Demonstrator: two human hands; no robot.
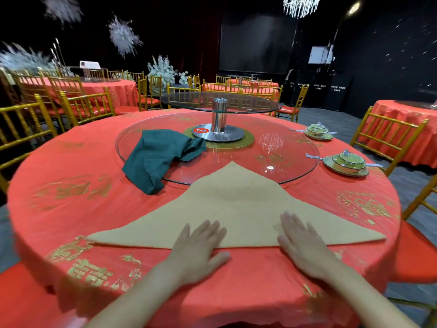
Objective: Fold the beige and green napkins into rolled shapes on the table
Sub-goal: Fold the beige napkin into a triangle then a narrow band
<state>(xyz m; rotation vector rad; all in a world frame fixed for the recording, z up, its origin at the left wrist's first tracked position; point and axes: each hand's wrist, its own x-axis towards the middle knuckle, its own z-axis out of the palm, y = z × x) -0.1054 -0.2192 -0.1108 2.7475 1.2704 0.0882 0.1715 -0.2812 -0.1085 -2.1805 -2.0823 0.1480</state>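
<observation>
Fingers (209,229) of the left hand (196,249) are laid out straight and a bit spread, flat on the beige napkin (236,207) right by its near folded edge, with nothing gripped. Same deal on the right hand (305,249): its fingers (294,224) are stretched flat on the cloth, and the palm is set back on the red tablecloth (71,209). The beige napkin is folded into a big triangle, with the long edge toward the person and the tip pointed away, draped over the rim of the glass turntable (279,147). Both hands are placed near the middle of that long edge, a strip of napkin showing between them. The green napkin (158,157) is bunched in a crumpled heap off to the left, well apart from both hands, half on the turntable, half on the tablecloth. Two lidded bowls (348,160) on plates are set at the right.
</observation>
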